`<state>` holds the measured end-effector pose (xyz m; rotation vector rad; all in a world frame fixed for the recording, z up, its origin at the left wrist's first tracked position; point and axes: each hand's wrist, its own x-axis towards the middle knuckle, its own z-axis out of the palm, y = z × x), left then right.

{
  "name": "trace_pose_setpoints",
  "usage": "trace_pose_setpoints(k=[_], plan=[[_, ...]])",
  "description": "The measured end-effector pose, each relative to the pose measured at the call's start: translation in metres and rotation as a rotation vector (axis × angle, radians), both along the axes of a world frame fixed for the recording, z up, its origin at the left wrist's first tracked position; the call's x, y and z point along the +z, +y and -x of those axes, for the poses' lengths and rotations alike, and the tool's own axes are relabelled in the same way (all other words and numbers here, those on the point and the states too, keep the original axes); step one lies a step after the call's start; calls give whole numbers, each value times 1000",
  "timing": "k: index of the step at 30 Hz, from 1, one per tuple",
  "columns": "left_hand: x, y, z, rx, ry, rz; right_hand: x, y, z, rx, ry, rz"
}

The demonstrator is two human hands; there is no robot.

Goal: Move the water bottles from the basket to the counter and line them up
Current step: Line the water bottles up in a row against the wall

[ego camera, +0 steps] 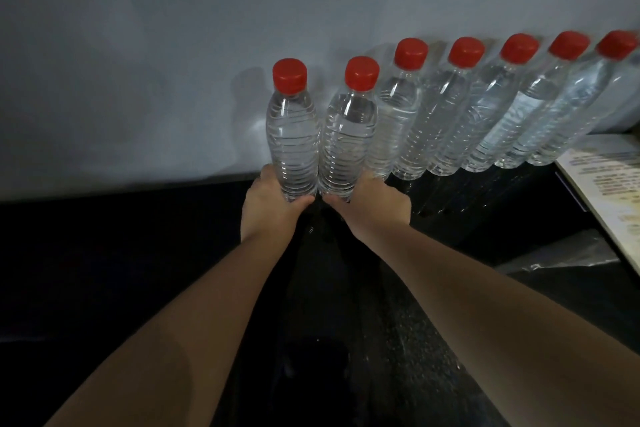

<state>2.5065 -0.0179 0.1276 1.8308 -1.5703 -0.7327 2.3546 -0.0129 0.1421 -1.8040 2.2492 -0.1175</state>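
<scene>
Head view: left hand (268, 210) gripping ribbed clear plastic bottle (292, 142), right hand (377, 210) gripping second bottle (348, 142), round red caps (289, 75).

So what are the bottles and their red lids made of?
The bottles look like clear, glossy thin plastic: you can see through them, and ridges ring their sides. The red caps look like opaque, smooth plastic, probably harder.
</scene>
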Motion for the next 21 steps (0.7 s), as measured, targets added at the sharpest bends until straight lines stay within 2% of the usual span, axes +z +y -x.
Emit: trace_pose_setpoints(k=[5, 21], plan=[[0, -16, 6, 20, -123, -27, 7, -14, -1, 9, 21, -64], [8, -32, 15, 87, -214, -105, 4, -28, 5, 188, 197, -110]])
